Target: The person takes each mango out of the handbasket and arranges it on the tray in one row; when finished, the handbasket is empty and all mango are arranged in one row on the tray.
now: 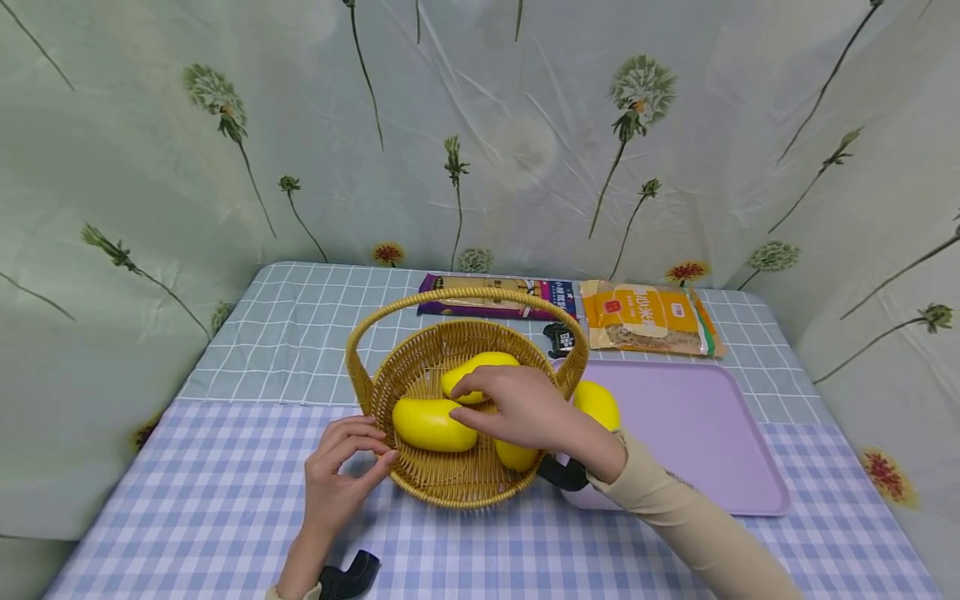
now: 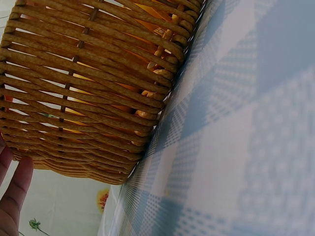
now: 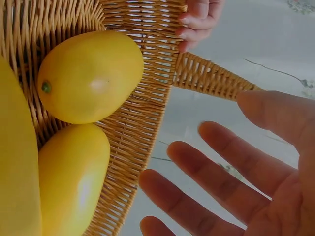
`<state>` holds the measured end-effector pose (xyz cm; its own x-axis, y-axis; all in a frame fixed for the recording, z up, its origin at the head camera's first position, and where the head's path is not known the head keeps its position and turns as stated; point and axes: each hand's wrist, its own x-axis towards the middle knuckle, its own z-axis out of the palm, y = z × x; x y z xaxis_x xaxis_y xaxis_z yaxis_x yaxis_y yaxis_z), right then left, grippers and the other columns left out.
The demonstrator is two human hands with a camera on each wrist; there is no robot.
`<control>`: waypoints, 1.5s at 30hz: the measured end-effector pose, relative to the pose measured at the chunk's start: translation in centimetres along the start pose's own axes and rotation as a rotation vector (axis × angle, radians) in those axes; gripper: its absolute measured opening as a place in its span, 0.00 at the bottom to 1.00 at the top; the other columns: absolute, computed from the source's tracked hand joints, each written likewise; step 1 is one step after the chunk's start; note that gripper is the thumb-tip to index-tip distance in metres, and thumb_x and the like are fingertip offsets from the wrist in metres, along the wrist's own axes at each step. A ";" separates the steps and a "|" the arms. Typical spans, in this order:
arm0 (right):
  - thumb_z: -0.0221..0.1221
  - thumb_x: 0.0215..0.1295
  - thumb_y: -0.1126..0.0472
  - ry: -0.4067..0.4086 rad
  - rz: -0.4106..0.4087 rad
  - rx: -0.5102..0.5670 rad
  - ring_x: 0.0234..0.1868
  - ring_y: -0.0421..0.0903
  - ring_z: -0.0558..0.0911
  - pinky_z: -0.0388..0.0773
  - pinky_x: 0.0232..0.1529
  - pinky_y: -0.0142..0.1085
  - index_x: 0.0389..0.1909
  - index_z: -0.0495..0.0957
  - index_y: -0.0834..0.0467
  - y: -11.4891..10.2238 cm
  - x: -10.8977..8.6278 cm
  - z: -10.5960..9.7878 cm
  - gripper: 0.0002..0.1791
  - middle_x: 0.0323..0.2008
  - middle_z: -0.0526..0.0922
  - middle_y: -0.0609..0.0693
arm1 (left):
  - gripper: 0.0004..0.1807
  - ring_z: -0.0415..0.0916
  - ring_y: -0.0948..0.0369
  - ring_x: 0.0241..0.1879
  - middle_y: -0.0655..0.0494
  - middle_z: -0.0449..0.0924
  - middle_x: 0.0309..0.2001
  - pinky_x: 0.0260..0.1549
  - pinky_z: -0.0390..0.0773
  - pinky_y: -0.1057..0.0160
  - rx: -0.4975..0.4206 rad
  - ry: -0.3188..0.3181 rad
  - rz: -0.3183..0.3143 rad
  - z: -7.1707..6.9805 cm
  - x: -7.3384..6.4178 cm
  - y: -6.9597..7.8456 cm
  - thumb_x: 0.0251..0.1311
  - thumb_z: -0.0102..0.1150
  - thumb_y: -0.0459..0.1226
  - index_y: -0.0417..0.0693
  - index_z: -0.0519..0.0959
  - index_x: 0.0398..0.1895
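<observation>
The woven golden-brown wicker basket with the arched handle (image 1: 450,492) stood mid-desk, between the left and right edges of the gingham-covered desk (image 1: 225,492). It contained three smooth, yellow, oval mangoes (image 1: 431,427). One further yellow mango (image 1: 597,404) was noted at the left edge of the lilac rectangular plastic tray (image 1: 697,433). The right hand (image 1: 517,408) was above the basket, released, fingers extended and gripping nothing. The left hand (image 1: 345,467) grasped the basket's left rim between thumb and fingers. The step in hand was judged to be transferring mangoes one by one; direction could not be established. The next move, in this inspector's judgement, called for lifting the right hand clear of the handle while the left steadied the rim.
</observation>
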<state>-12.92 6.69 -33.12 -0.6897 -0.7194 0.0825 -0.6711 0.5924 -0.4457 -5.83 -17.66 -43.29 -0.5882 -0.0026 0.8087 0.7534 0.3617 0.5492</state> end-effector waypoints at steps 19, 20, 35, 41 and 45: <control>0.63 0.61 0.48 -0.170 0.034 -0.017 0.44 0.43 0.79 0.76 0.38 0.35 0.49 0.81 0.52 0.3 4.5 2.8 0.18 0.46 0.82 0.46 | 0.08 0.72 0.46 0.40 0.43 0.79 0.30 0.51 0.71 0.63 -0.006 -0.002 -0.001 -0.1 -0.1 -0.1 0.50 0.71 0.34 0.41 0.80 0.22; 0.63 0.61 0.48 -0.176 0.039 -0.019 0.43 0.42 0.79 0.75 0.38 0.35 0.49 0.81 0.52 0.3 4.7 2.9 0.18 0.47 0.82 0.46 | 0.08 0.72 0.46 0.40 0.43 0.79 0.30 0.51 0.71 0.63 -0.005 -0.002 -0.001 -0.1 -0.1 -0.1 0.50 0.71 0.34 0.41 0.80 0.22; 0.66 0.57 0.47 -0.211 0.062 -0.076 0.41 0.41 0.76 0.73 0.34 0.33 0.48 0.81 0.48 0.4 5.5 4.3 0.19 0.42 0.78 0.45 | 0.08 0.72 0.46 0.40 0.44 0.79 0.30 0.51 0.71 0.63 0.001 -0.004 -0.004 -0.1 -0.2 -0.2 0.51 0.71 0.35 0.42 0.81 0.22; 0.67 0.55 0.47 -0.214 0.053 -0.078 0.37 0.41 0.74 0.72 0.31 0.33 0.49 0.80 0.49 0.4 5.5 4.5 0.20 0.42 0.78 0.46 | 0.08 0.73 0.47 0.40 0.44 0.79 0.30 0.51 0.71 0.63 -0.001 -0.002 0.001 0.0 -0.1 -0.3 0.50 0.71 0.35 0.41 0.81 0.22; 0.68 0.55 0.47 -0.217 0.051 -0.072 0.37 0.41 0.75 0.71 0.31 0.33 0.48 0.80 0.49 0.4 5.7 4.7 0.20 0.44 0.80 0.45 | 0.08 0.73 0.47 0.40 0.43 0.79 0.30 0.51 0.71 0.63 -0.001 0.001 0.005 0.0 -0.1 -0.2 0.50 0.71 0.35 0.40 0.80 0.22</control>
<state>-15.85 1.14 -37.06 -0.6538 -0.7444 -0.1359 -0.6598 0.6487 -0.3793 -5.91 -17.75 -43.45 -0.5839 -0.0016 0.8118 0.7569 0.3604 0.5451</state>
